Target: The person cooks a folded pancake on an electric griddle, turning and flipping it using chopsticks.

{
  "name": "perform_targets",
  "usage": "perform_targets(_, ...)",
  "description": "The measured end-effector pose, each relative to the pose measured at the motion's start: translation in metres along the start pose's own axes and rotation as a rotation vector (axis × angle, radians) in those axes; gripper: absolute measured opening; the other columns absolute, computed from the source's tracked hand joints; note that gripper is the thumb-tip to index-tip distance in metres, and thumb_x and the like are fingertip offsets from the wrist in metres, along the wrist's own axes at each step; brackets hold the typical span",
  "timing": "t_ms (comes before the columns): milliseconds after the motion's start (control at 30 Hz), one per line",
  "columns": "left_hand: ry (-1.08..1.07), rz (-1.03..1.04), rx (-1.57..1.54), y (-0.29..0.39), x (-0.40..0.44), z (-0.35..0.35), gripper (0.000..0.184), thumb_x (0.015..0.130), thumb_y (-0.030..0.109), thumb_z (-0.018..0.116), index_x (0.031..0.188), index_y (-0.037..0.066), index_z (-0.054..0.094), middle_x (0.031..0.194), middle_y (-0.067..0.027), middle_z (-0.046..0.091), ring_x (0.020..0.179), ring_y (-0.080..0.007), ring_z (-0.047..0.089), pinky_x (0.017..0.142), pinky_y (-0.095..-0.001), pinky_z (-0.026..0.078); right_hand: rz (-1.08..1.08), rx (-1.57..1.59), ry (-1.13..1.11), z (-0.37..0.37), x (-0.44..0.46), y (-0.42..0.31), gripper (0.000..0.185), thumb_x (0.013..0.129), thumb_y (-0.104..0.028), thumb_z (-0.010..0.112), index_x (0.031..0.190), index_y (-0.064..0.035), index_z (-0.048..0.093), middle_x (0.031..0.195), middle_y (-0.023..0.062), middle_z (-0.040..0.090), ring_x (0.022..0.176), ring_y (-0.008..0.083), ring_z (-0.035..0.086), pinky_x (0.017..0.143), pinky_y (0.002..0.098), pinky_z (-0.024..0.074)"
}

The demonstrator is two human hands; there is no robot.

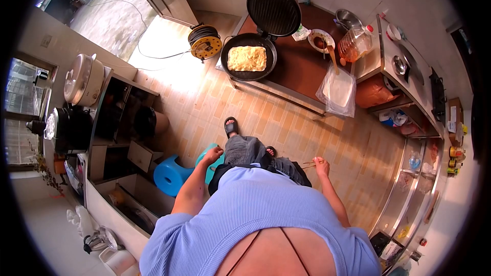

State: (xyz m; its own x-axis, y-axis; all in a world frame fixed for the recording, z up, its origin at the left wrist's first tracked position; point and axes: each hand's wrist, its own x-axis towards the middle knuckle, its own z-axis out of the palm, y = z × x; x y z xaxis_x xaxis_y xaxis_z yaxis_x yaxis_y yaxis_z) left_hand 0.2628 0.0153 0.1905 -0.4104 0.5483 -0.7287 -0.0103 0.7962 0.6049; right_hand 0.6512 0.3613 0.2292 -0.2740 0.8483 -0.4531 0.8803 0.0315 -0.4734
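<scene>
My left hand point(213, 155) hangs at my side above a teal stool point(210, 175), its fingers curled together; whether anything is inside is too small to tell. On the other side, my right hand point(321, 166) is closed on thin sticks that look like chopsticks point(309, 164), pointing inward over the floor. Away in front of both hands, an electric griddle point(240, 75) stands with its ribbed lid point(273, 11) raised. A yellowish flat food piece point(247, 59) lies in its black pan.
The brown table point(294, 64) bears a plate point(320, 41), an oil bottle point(356, 45) and a plastic bag of pale flat sheets point(337, 91). A cable reel point(205, 42) sits beyond the griddle's left side. A blue stool point(174, 175) stands left, near open cabinets point(128, 186).
</scene>
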Motion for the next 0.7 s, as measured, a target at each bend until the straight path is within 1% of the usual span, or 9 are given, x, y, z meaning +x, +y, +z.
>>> perform_targets(100,0.006,-0.004,0.005,-0.0021,0.0005,0.0013,0.038,0.085,0.029,0.051,0.109,0.0,0.056,0.095,-0.0095,0.061,0.081,-0.0185,0.059,0.074,-0.032,0.047,0.012,-0.002,0.002,-0.0001,-0.0014,-0.001,0.021,0.084,-0.026,0.055,0.085,-0.0086,0.067,0.076,0.0061,0.066,0.065,0.0172,0.064,0.061,0.0289,0.0517)
perform_targets(200,0.046,0.013,-0.028,-0.0044,0.0003,0.0038,0.037,0.081,0.029,0.053,0.105,0.001,0.059,0.092,-0.0128,0.063,0.077,-0.0203,0.061,0.072,-0.0318,0.047,0.005,-0.007,-0.002,-0.0009,-0.0036,-0.002,0.022,0.084,-0.026,0.055,0.085,-0.0081,0.067,0.076,0.0063,0.066,0.066,0.0173,0.064,0.061,0.0289,0.0517)
perform_targets(300,0.031,0.02,-0.011,-0.0054,0.0006,0.0044,0.038,0.081,0.029,0.053,0.106,0.0,0.058,0.093,-0.0131,0.063,0.077,-0.0205,0.061,0.072,-0.032,0.048,0.003,0.017,-0.018,-0.0036,-0.0059,-0.0041,0.022,0.084,-0.026,0.055,0.084,-0.0078,0.067,0.076,0.0064,0.066,0.066,0.0175,0.064,0.061,0.0291,0.0518)
perform_targets(400,0.029,0.018,-0.022,-0.0074,0.0011,0.0053,0.039,0.082,0.029,0.053,0.107,0.0,0.058,0.094,-0.0131,0.063,0.077,-0.0205,0.061,0.072,-0.032,0.048,0.01,0.024,-0.022,-0.0047,-0.0075,-0.0071,0.022,0.084,-0.026,0.055,0.084,-0.0076,0.067,0.077,0.0065,0.066,0.066,0.0174,0.064,0.061,0.0292,0.0519)
perform_targets(500,0.002,0.004,-0.017,-0.0066,0.0009,0.0041,0.039,0.084,0.029,0.052,0.109,-0.001,0.056,0.096,-0.0103,0.061,0.08,-0.019,0.059,0.073,-0.0319,0.047,0.008,0.03,-0.021,-0.0041,-0.0071,-0.0065,0.022,0.085,-0.025,0.054,0.084,-0.0073,0.067,0.077,0.0065,0.066,0.067,0.0172,0.064,0.061,0.0291,0.0521)
perform_targets(700,-0.008,0.007,-0.022,-0.004,-0.002,0.0031,0.039,0.084,0.03,0.052,0.109,-0.001,0.056,0.096,-0.0105,0.062,0.08,-0.0192,0.059,0.074,-0.0319,0.047,0.0,0.016,-0.015,-0.0012,-0.0051,-0.0031,0.023,0.085,-0.026,0.054,0.084,-0.0069,0.067,0.077,0.0065,0.066,0.068,0.0171,0.064,0.062,0.029,0.0525)
